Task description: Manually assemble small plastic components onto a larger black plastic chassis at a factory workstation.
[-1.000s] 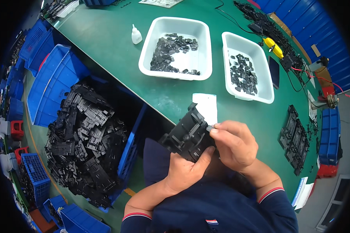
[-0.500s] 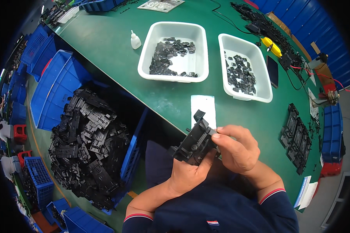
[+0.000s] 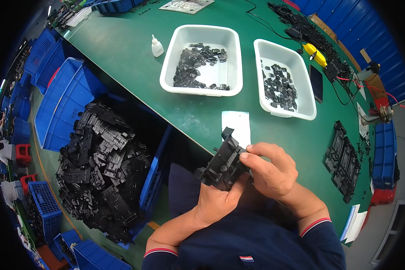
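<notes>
My left hand (image 3: 215,203) is closed around the lower end of a black molded plastic part (image 3: 223,165), holding it tilted over my lap by the table edge. The part has ribs, raised pegs and an upright tab at its upper end. My right hand (image 3: 274,171) pinches with thumb and forefinger at the part's right side; whether a small piece lies between those fingertips is hidden. Just beyond the part, a white paper sheet (image 3: 236,123) lies on the green table (image 3: 189,118).
Two white tubs, one on the left (image 3: 234,81) and one on the right (image 3: 308,108), hold small black pieces. A white squeeze bottle (image 3: 156,47) stands beside them. More black molded parts (image 3: 343,159) lie at right. A blue crate (image 3: 60,112) and a heap of black parts (image 3: 101,166) are left.
My right fingertips have shifted slightly left along the part's side. The left hand keeps its hold, and the part has barely moved.
</notes>
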The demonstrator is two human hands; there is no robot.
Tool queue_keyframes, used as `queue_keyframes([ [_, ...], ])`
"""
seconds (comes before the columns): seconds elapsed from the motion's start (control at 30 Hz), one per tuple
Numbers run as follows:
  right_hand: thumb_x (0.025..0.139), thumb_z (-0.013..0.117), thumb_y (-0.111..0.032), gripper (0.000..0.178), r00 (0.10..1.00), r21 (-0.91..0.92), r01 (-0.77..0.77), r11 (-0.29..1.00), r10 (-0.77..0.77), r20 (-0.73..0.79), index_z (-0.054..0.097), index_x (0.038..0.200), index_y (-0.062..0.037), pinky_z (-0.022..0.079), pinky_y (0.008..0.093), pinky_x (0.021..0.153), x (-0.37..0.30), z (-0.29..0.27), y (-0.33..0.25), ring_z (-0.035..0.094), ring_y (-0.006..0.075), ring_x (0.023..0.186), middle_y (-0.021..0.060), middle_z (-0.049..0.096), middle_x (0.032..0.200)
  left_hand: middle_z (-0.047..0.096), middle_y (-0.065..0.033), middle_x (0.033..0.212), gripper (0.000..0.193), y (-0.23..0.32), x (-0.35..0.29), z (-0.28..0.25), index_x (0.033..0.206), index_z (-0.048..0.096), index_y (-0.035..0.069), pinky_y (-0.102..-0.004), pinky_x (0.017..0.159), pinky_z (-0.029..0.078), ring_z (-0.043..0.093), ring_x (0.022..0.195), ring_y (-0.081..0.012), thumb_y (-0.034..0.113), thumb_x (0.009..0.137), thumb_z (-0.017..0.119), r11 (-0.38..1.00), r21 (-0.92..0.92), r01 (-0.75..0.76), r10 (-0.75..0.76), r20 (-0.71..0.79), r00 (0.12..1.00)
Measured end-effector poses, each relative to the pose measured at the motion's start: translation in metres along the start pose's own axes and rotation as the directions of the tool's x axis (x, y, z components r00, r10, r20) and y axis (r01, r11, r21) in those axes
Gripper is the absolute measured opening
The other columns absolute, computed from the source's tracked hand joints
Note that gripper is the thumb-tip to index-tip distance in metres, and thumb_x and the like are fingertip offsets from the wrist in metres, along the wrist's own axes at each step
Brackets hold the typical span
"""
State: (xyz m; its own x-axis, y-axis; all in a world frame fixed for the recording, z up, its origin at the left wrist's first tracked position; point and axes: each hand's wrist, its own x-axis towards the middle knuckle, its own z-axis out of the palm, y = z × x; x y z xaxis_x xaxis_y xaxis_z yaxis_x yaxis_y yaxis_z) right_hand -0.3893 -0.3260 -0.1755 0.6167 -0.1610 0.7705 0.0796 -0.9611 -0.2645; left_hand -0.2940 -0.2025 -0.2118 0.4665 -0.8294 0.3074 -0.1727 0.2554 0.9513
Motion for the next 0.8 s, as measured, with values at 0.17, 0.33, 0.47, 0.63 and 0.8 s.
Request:
queue_keyframes([
  [0.17, 0.066, 0.067, 0.01, 0.039, 0.994, 0.072, -0.105, 0.992, 0.102, 0.05, 0.069, 0.102, -0.0041, 0.052, 0.029, 0.056, 0.017, 0.008, 0.002, 0.063, 0.0214, 0.067, 0.0108, 0.065, 0.09, 0.065, -0.0078, 0.108, 0.029, 0.003, 0.002, -0.015, 0.117, 0.058, 0.0, -0.0296, 0.087, 0.049, 0.063, 0.102, -0.0176, 0.0, 0.088, 0.062, 0.947, -0.179, 0.269, -0.266, 0.04, 0.963],
  [0.33, 0.075, 0.068, 0.006, 0.019, 0.954, 0.171, -0.292, 0.941, 0.273, 0.124, 0.07, 0.092, -0.0028, 0.051, 0.0268, 0.059, 0.075, 0.016, 0.033, 0.065, 0.0172, 0.068, 0.0105, 0.067, 0.081, 0.066, -0.0103, 0.11, 0.023, -0.007, 0.005, -0.032, 0.112, 0.061, -0.004, -0.0276, 0.085, 0.049, 0.061, 0.098, -0.013, 0.007, 0.092, 0.061, 0.779, -0.506, 0.372, -0.4, 0.056, 0.915],
  [0.47, 0.08, 0.065, -0.007, 0.014, 0.771, 0.028, -0.586, 0.81, 0.547, 0.326, 0.071, 0.091, 0.0006, 0.053, 0.0352, 0.069, 0.121, 0.078, 0.095, 0.068, 0.03, 0.072, 0.0185, 0.069, 0.082, 0.066, -0.012, 0.112, 0.023, -0.006, 0.004, -0.041, 0.112, 0.061, -0.005, -0.0279, 0.088, 0.049, 0.061, 0.1, -0.0134, 0.006, 0.092, 0.059, 0.738, -0.543, 0.4, -0.448, 0.049, 0.893],
  [0.63, 0.072, 0.069, -0.012, 0.02, 0.59, -0.229, -0.626, 0.746, 0.644, 0.487, 0.074, 0.09, -0.0035, 0.052, 0.0388, 0.083, 0.129, 0.128, 0.149, 0.067, 0.0328, 0.088, 0.0185, 0.07, 0.089, 0.067, -0.0121, 0.111, 0.023, -0.012, 0.0, -0.053, 0.111, 0.062, -0.005, -0.0283, 0.088, 0.048, 0.061, 0.099, -0.0135, 0.007, 0.092, 0.059, 0.757, -0.538, 0.372, -0.429, 0.021, 0.903],
  [0.8, 0.07, 0.072, -0.014, 0.021, 0.55, -0.345, -0.573, 0.744, 0.661, 0.512, 0.075, 0.089, -0.0074, 0.052, 0.0385, 0.083, 0.126, 0.143, 0.153, 0.067, 0.0325, 0.088, 0.0163, 0.07, 0.091, 0.067, -0.012, 0.11, 0.023, -0.015, 0.001, -0.062, 0.111, 0.062, -0.005, -0.028, 0.087, 0.048, 0.061, 0.099, -0.0132, 0.008, 0.092, 0.06, 0.773, -0.522, 0.36, -0.432, -0.019, 0.901],
])
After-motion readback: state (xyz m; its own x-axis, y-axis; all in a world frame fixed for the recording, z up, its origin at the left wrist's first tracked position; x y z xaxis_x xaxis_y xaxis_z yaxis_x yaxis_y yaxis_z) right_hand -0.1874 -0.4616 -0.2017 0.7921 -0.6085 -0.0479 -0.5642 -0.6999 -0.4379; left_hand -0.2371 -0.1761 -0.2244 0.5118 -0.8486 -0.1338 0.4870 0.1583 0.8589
